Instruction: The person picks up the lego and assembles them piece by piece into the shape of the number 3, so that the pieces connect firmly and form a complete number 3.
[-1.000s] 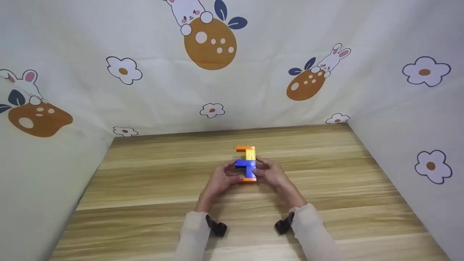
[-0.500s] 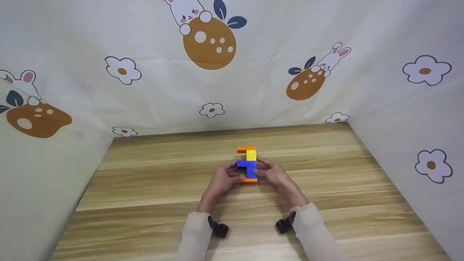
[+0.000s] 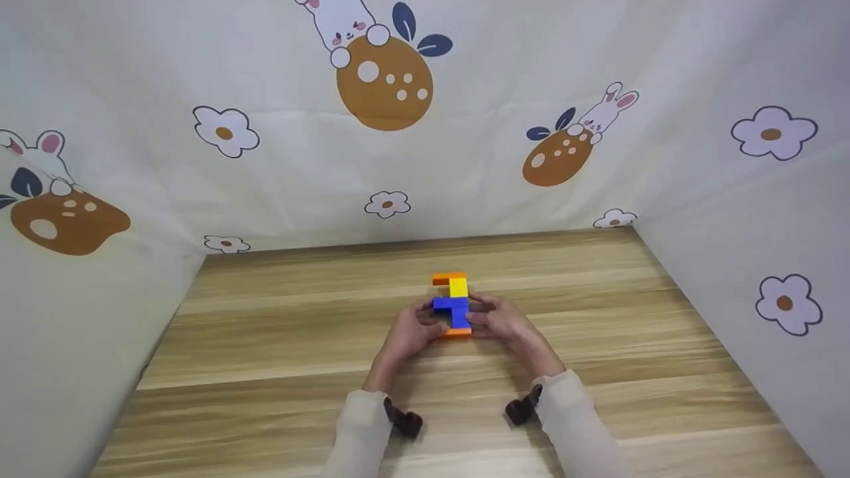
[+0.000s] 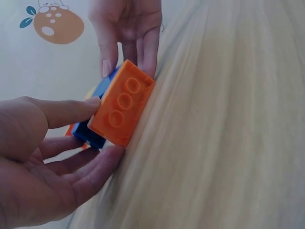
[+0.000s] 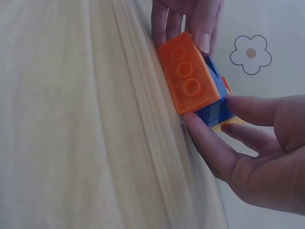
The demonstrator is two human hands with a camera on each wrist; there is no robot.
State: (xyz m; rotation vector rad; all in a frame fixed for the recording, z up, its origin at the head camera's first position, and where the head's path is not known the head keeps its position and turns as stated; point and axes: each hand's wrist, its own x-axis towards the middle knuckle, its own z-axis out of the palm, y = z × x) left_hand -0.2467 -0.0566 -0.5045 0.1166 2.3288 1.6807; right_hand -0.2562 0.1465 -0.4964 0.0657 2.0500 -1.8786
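A build of joined toy building bricks lies on its side on the wooden table, with an orange brick (image 3: 458,332) at the near end. Blue bricks (image 3: 459,317) come behind it, then a yellow brick (image 3: 458,287) and another orange brick (image 3: 450,276) at the far end. My left hand (image 3: 410,330) holds the build from the left, thumb by the near orange brick, fingers around the blue part. From the right, my right hand (image 3: 503,320) pinches the blue part. Both wrist views show the hollow underside of the near orange brick (image 4: 125,100), with three round tubes, facing me.
The wood-grain table (image 3: 279,318) stretches around the hands. Pale cloth walls (image 3: 285,166) printed with rabbits and flowers stand at its back and sides. Black wrist cameras (image 3: 406,423) sit at both cuffs, low over the table.
My left forearm has shifted slightly to the right. The brick build stays in nearly the same place, and both hands keep their hold on it.
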